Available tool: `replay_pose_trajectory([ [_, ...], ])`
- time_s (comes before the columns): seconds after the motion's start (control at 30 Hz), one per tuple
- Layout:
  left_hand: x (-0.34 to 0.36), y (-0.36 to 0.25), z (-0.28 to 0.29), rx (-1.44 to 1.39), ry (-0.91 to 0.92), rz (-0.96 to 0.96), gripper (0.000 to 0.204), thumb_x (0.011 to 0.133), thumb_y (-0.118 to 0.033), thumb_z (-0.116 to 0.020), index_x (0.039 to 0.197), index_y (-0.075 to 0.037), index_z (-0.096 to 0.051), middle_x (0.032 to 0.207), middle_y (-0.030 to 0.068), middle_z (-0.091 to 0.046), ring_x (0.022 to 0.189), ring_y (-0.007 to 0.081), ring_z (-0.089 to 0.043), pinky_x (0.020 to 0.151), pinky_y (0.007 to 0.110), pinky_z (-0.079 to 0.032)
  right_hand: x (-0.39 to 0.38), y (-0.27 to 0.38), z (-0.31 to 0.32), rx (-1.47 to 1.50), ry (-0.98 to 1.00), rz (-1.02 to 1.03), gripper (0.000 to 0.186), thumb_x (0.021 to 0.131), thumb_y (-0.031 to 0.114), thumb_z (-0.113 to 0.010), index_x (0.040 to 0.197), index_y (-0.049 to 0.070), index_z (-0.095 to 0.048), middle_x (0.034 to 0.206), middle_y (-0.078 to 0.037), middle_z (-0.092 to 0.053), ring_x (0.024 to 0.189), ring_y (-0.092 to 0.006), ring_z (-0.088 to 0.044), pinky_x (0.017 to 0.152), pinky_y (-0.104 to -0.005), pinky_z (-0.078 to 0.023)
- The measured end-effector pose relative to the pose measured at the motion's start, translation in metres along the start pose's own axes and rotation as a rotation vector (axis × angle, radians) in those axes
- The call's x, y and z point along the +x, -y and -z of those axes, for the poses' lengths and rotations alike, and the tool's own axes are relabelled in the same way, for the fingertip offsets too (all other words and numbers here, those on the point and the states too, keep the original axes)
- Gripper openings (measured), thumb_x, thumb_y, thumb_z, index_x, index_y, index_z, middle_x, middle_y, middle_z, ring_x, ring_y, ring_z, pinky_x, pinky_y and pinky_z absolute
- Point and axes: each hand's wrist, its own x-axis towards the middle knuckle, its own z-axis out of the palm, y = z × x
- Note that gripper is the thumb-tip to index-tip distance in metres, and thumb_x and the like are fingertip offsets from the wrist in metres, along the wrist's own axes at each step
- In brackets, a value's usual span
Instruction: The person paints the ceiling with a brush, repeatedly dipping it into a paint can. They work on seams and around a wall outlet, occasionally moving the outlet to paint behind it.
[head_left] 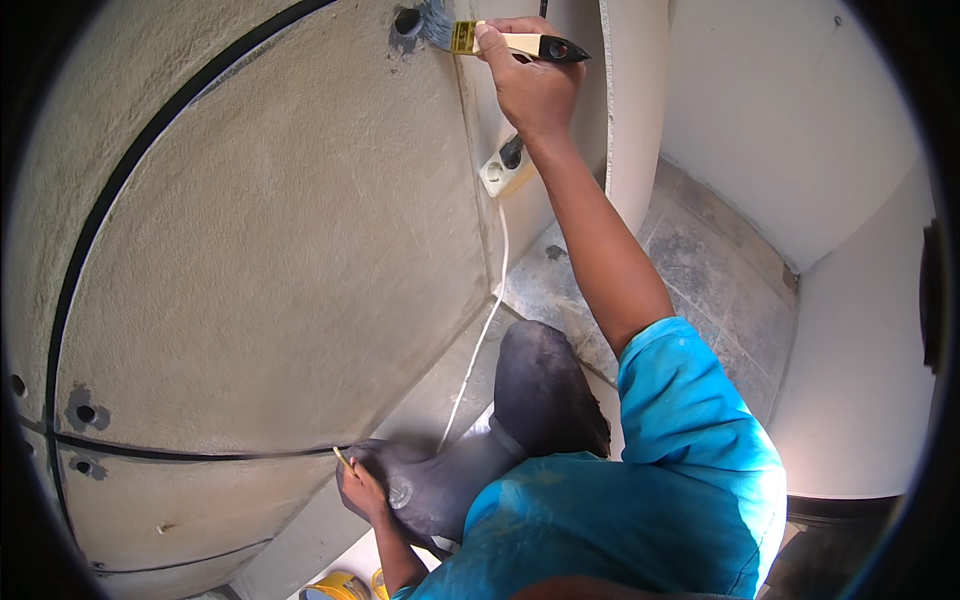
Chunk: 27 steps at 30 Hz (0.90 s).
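Note:
My right hand (530, 80) is raised high and grips a paintbrush (500, 42) with a pale handle, a black end and a brass ferrule. Its bristles press on a grey painted patch around a hole (408, 22) in the rough beige wall (280, 250). My left hand (362, 490) is low, close to the wall beside my dark rubber boot (440, 480), and pinches a thin pale stick (343, 458). My sleeve is bright blue.
Black grooves (100, 220) cross the wall, and more grey-patched holes (85, 412) sit at the lower left. A white power strip (503, 168) with a cable (480, 340) hangs down. A white pillar (635, 100) and grey floor tiles (710, 280) are to the right. Yellow tins (335, 586) are at the bottom.

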Motion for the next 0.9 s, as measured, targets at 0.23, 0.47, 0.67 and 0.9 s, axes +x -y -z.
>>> replay_pose_trajectory([
  [0.23, 0.002, 0.0, -0.002, 0.051, -0.028, -0.007, 0.035, 0.103, -0.025, -0.056, 0.087, 0.005, -0.061, 0.069, 0.0215, -0.057, 0.061, 0.032, -0.055, 0.061, 0.046, -0.042, 0.01, 0.017, 0.002, -0.01, 0.019, 0.171, 0.011, 0.088, 0.013, -0.079, 0.09, 0.003, -0.075, 0.093, -0.01, -0.076, 0.086, -0.0202, -0.074, 0.078, -0.0325, -0.057],
  [0.47, 0.003, 0.009, -0.001, 0.055, -0.011, 0.008, 0.035, 0.103, -0.026, -0.054, 0.086, 0.004, -0.061, 0.07, 0.0204, -0.058, 0.062, 0.0324, -0.055, 0.063, 0.046, -0.043, 0.027, 0.029, -0.004, 0.151, -0.074, -0.049, 0.016, 0.089, 0.019, -0.078, 0.09, 0.003, -0.076, 0.086, -0.01, -0.077, 0.079, -0.0202, -0.074, 0.072, -0.0322, -0.058],
  [0.67, 0.001, 0.006, 0.0, 0.054, -0.027, -0.011, 0.037, 0.104, -0.028, -0.054, 0.085, 0.003, -0.059, 0.069, 0.0191, -0.056, 0.062, 0.0305, -0.052, 0.063, 0.045, -0.042, 0.005, -0.001, 0.017, -0.055, 0.133, -0.019, 0.02, 0.088, 0.03, -0.078, 0.093, 0.011, -0.079, 0.084, -0.003, -0.078, 0.076, -0.0134, -0.074, 0.072, -0.0274, -0.057],
  [0.9, -0.003, -0.011, 0.004, 0.069, 0.001, 0.033, 0.04, 0.105, -0.03, -0.054, 0.083, 0.003, -0.059, 0.069, 0.0196, -0.056, 0.062, 0.0302, -0.053, 0.063, 0.046, -0.042, 0.055, 0.031, -0.003, 0.047, 0.017, 0.004, 0.019, 0.089, 0.023, -0.077, 0.091, 0.005, -0.076, 0.077, -0.01, -0.075, 0.07, -0.0198, -0.073, 0.067, -0.0336, -0.056],
])
